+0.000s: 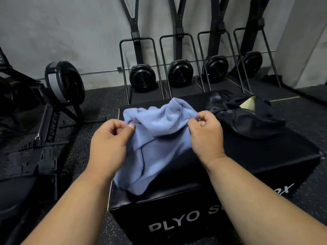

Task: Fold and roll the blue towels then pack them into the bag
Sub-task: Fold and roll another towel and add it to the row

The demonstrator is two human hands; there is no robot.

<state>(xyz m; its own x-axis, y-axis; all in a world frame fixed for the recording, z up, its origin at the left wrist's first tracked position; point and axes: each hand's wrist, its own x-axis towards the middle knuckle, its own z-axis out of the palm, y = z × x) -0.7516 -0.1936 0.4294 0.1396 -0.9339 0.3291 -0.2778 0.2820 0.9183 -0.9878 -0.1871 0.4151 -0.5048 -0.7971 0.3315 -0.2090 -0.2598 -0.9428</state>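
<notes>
On the black box [247, 156] right before us, we hold a crumpled blue towel [155, 138], lifted at its top edge. Our left hand [109, 138] pinches its left corner, our right hand [205, 133] the right, so its long edge runs side to side. Beyond the right hand lies the dark bag [247, 117], mouth open.
</notes>
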